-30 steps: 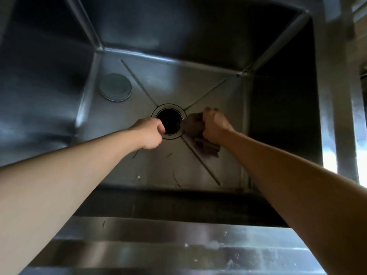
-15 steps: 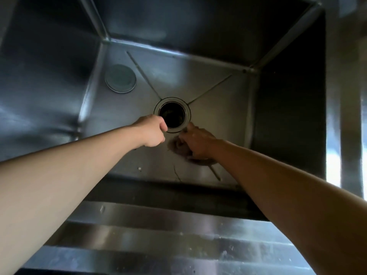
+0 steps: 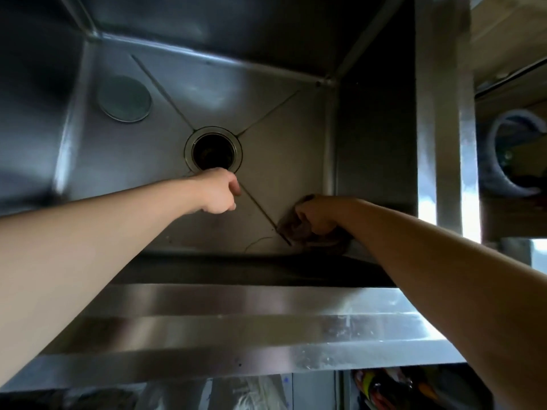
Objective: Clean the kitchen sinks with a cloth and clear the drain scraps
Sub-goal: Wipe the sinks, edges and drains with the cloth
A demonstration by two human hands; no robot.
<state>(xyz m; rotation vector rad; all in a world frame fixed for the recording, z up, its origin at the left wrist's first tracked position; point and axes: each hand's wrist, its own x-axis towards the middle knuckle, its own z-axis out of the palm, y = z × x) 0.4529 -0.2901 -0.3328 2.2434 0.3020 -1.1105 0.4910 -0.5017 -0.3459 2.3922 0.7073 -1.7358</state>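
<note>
I look down into a deep steel sink [image 3: 281,137] with an open round drain [image 3: 213,150] in the middle of its floor. My right hand [image 3: 318,217] presses a dark brown cloth [image 3: 299,230] onto the sink floor at the near right corner. My left hand [image 3: 219,192] is closed in a loose fist just below the drain rim, and nothing shows in it. A thin curved scrap [image 3: 259,242] lies on the floor beside the cloth.
A round flat drain cover [image 3: 124,99] lies on the sink floor at the far left. The steel front ledge [image 3: 236,327] runs across below my arms. A steel divider wall [image 3: 441,113] stands on the right, with a second basin holding a round grey-rimmed object [image 3: 515,152].
My right hand has dragged the cloth from beside the drain toward me and to the right, into the near right corner. My left hand has stayed by the drain.
</note>
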